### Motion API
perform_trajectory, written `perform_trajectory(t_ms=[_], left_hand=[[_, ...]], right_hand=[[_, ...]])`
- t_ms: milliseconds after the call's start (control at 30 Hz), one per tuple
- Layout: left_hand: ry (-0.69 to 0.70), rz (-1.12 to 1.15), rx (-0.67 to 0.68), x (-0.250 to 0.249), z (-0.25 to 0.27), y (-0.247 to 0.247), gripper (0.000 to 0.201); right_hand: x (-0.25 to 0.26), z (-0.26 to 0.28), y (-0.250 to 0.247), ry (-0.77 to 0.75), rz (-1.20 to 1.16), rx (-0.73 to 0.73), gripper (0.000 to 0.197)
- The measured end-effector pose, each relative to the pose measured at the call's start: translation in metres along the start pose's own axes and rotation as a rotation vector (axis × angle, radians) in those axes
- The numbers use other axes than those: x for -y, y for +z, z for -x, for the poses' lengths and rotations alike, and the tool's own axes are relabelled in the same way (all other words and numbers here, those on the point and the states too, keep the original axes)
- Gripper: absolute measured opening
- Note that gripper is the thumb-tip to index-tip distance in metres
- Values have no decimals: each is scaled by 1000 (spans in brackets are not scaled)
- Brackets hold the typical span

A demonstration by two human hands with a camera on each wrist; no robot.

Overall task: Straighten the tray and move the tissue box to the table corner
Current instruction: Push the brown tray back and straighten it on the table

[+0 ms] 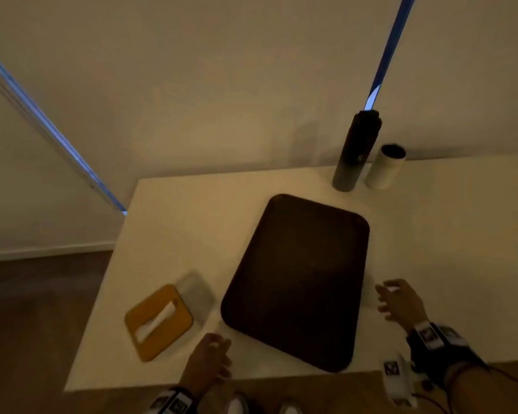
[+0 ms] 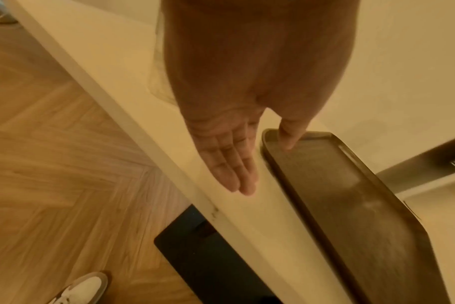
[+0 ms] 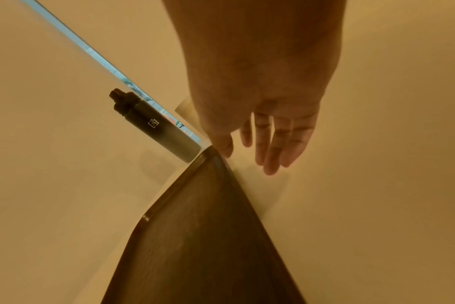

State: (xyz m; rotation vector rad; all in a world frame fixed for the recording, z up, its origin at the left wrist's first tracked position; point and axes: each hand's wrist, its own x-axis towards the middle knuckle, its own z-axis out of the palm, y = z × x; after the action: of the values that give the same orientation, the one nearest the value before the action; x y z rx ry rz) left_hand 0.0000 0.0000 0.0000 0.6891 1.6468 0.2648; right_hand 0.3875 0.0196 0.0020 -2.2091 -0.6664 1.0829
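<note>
Plainly askew, the dark tray [image 1: 296, 282] lies flat on the white surface [image 1: 174, 222], its long sides running at a slant to the near edge. The left hand [image 1: 210, 358] hovers at the tray's near left corner with fingers straight and loose, holding nothing; in the left wrist view its thumb [image 2: 290, 133] reaches over the tray's rim [image 2: 312, 134], though whether it touches there is unclear. The right hand [image 1: 399, 300] is just beside the tray's right edge, fingers spread and relaxed, gripping nothing, apart from the rim in the right wrist view. The tissue box [image 1: 159, 321], with an orange-brown top and a white tissue showing in its slot, sits to the left of the tray near the surface's left edge, close to the left hand but untouched. Beyond the tray's far right corner stand a tall dark bottle [image 1: 356, 150] and, just beside it, a white cylinder [image 1: 385, 170]. A white shoe [image 2: 81, 288] shows on the wooden floor [image 2: 52, 164].
</note>
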Motion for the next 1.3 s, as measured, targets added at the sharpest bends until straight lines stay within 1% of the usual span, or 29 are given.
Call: perform_trajectory(t_ms=[100,233,300,400,466,533,633,700,766,833,899,966,1033,1066,1133,1166,1233,1299], left_hand=[[-26,85,-64,-6,-14,11,30],[39,146,-106,-11,-19,23,32],[51,186,-128,-17,-21,27,29],[45,183,-171,-24,-27,28,19],[36,155,-183,-26,-33,27,17],[27,142,-178,-27,-37,26,17],[12,124,-193,-30,-44,26,20],[21,108,-226,-34,-49,27,21],[42,101,-275,-42,-52,28,20],[65,138,-326,-52,-56,29,18],[73,208,-356,-60,-60,29,17],[65,253,-358,-67,-65,32,23],[57,253,-360,-74,-70,34,33],[60,236,-360,-78,-73,35,38],[77,152,-367,-85,-81,34,48],[91,108,-370,-88,-86,33,52],[116,35,-365,-98,-93,27,57],[139,-38,-382,-112,-94,21,59]], right_hand=[[21,-28,6,-5,-27,5,34],[37,-62,18,9,-27,3,45],[43,-77,18,18,-26,3,47],[56,-97,20,31,28,21,45],[62,-111,23,27,103,14,45],[58,-128,25,5,198,0,45],[43,-154,28,-29,279,-13,35],[41,-156,26,-30,277,-19,30],[37,-157,24,-11,270,-13,31],[37,-153,23,10,256,-1,31],[46,-135,25,17,208,-15,29],[55,-117,29,20,175,-39,29],[58,-109,38,54,101,-13,24],[60,-104,42,80,49,3,23],[60,-105,52,140,-64,39,30],[60,-104,57,169,-122,54,27],[67,-99,67,212,-252,60,10],[73,-94,74,227,-316,59,5]])
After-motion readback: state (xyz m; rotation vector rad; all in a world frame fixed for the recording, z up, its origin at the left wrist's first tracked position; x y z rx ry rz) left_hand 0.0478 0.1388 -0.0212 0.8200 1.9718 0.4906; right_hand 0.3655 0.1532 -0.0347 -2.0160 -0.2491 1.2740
